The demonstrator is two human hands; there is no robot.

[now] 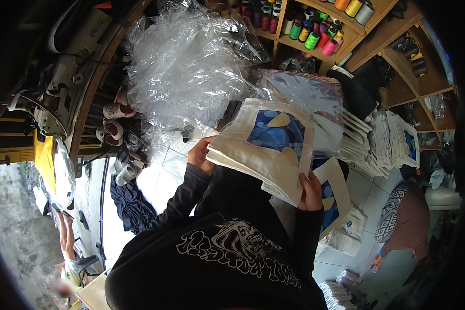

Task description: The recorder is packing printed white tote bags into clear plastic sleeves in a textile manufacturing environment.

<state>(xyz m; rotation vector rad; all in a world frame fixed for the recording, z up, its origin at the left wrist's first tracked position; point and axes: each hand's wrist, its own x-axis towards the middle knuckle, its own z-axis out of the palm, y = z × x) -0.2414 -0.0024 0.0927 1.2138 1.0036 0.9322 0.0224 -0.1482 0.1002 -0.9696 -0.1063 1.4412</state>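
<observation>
While both hands are gripping it by opposite edges, a layered bundle of cream cloth with a blue printed panel is hovering above the person's lap, its printed face turning upward and a strap-like band running along one side. The left hand is pinching the near left corner, thumb lying on top, and the right hand is clasping the lower right edge. Just beside the right hand, another cream piece with a blue panel is slanting downward. Beyond the bundle, a clear-wrapped stack is resting near a large heap of clear plastic, and more folded white cloth pieces are piling up to the right. Farther out, wooden shelves are holding colourful thread spools, shoes are sitting on the left, and dark crumpled cloth is lying below them. At the right, another person in a brownish top is bending forward, reaching down with one hand.
</observation>
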